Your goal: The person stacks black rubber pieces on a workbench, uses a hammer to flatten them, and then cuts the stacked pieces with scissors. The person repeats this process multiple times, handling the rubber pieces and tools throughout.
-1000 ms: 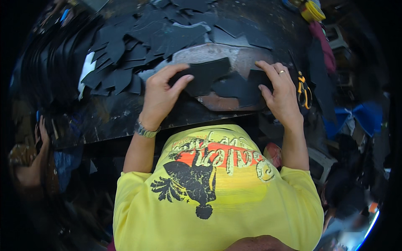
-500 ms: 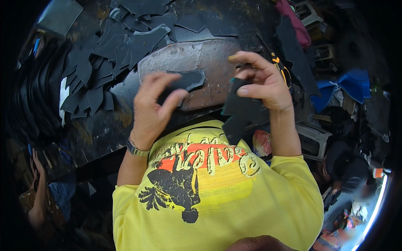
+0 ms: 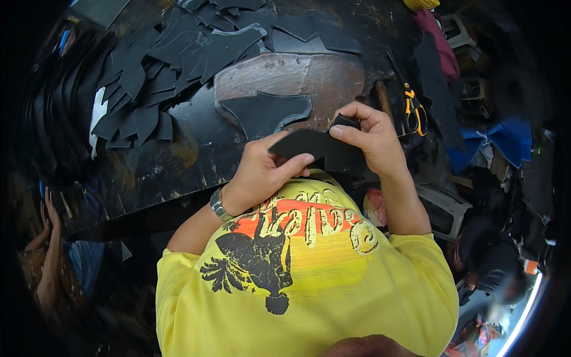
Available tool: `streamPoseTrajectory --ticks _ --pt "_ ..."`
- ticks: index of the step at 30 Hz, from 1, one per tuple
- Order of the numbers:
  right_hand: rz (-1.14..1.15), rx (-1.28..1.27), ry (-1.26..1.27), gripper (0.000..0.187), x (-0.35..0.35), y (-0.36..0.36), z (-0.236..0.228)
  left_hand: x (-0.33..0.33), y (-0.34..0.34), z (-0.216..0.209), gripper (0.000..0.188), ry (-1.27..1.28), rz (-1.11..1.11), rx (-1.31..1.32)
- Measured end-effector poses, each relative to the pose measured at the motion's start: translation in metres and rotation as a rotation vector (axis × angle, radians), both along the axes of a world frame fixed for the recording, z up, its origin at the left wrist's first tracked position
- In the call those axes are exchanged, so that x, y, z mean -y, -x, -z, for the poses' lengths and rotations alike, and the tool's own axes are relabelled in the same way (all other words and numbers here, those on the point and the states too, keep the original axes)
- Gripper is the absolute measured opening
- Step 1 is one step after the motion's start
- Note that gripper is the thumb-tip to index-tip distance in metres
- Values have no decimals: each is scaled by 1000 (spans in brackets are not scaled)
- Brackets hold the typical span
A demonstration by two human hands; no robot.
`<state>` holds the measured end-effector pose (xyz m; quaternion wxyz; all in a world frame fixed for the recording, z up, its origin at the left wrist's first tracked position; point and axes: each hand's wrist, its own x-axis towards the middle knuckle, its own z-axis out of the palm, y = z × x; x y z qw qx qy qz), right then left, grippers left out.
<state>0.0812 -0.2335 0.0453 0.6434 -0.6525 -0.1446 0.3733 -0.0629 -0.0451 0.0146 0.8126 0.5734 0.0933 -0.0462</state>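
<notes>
Between my two hands is a curved black cut piece [image 3: 318, 144] of flat sheet material, possibly leather, held above the near table edge. My left hand [image 3: 262, 174] pinches its left end, thumb on top. At the other end my right hand [image 3: 372, 135] grips it, with a corner bent up between thumb and fingers. Just beyond, another black cut piece [image 3: 264, 111] with a greyish edge lies flat on a brown-grey stone-like slab [image 3: 291, 74].
Many black cut pieces [image 3: 196, 50] are heaped at the far left of the dark table [image 3: 148, 193]. Orange-handled scissors [image 3: 412, 113] lie right of the slab, beside a wooden handle [image 3: 383, 101]. A co-worker's hands [image 3: 50, 217] show at the left edge.
My left hand has left the piece on the slab, moving right and nearer to take the other end of the held piece. That piece now spans both hands.
</notes>
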Motion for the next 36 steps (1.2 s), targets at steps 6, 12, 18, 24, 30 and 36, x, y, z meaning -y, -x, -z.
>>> streamPoseTrajectory --ticks 6,12,18,24,30,36 --pt "-72 199 135 16 9 -1 1 -10 0 -2 27 -393 -91 137" --pt "-85 326 289 21 5 -13 0 -17 2 -3 15 -401 -113 77" --pt "-43 402 211 20 -16 -31 1 -24 -9 -6 16 -703 -196 260" --pt "-138 472 193 13 -29 -38 12 -26 -7 -2 26 -750 -152 188" --pt "-116 482 259 11 -38 -35 13 -27 -11 -5 38 -813 -105 85" --pt "-93 569 275 10 -42 -31 10 -30 -16 -7 38 -918 -60 74"
